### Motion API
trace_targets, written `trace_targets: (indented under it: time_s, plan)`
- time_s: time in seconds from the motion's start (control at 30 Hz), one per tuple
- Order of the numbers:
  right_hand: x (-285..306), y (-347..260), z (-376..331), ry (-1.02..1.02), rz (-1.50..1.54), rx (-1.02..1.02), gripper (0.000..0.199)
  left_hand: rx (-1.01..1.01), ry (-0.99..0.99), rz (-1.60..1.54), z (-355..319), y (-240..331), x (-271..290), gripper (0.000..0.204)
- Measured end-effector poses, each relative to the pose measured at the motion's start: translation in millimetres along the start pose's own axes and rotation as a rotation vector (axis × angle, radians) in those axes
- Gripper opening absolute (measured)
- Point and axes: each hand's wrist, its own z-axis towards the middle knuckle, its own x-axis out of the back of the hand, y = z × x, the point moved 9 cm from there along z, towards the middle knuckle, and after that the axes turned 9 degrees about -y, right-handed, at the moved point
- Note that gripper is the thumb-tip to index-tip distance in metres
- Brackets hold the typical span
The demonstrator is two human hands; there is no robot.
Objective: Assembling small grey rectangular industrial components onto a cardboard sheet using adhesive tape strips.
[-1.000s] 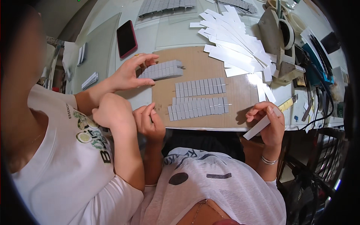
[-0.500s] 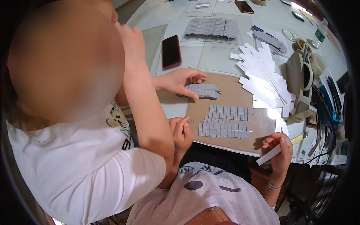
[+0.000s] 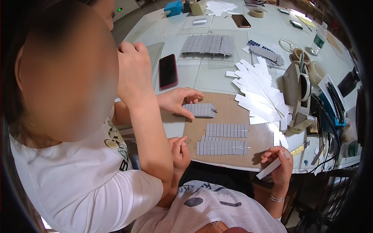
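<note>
In my right hand [image 3: 283, 165], by the board's right front corner, a white paper strip [image 3: 268, 169] is pinched and slants down to the left. My left hand [image 3: 180, 154] is raised at the left front edge, fingers curled in with nothing visible in them. Between my hands, rows of small grey rectangular pieces [image 3: 221, 148] lie on a brown cardboard [image 3: 256, 143], with another such row [image 3: 227, 131] just behind. Another person's hand [image 3: 179, 101] rests its thumb and fingers around a stack of grey rows [image 3: 200, 110] at the board's far left.
The other person's arm [image 3: 149, 139] fills the left side. Behind the board lie a pile of white strips [image 3: 261, 91], a phone [image 3: 168, 72] and a grey panel of rows [image 3: 208, 46]. A tape dispenser [image 3: 295, 85] and bottle [image 3: 319, 39] stand at the right.
The view has tilted up, so the table appears lower and more of its far end shows. My hands and the other person's hand keep nearly the same places over the board.
</note>
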Motion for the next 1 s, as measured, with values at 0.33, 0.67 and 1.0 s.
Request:
trace_targets:
  time_s: [0.33, 0.67, 1.0]
  plan:
    - [-2, 2, 6, 0.003, -0.001, -0.014, 0.037, -0.036, -0.013, 0.062, 3, -5, -3, 0.021]
    - [-7, -2, 2, 0.011, -0.026, -0.051, 0.037, 0.033, -0.014, -0.034, 5, -2, 0, 0.022]
    - [-21, -26, 19, -0.022, -0.172, -0.101, 0.037, 0.076, -0.016, -0.025, 3, -5, -7, 0.021]
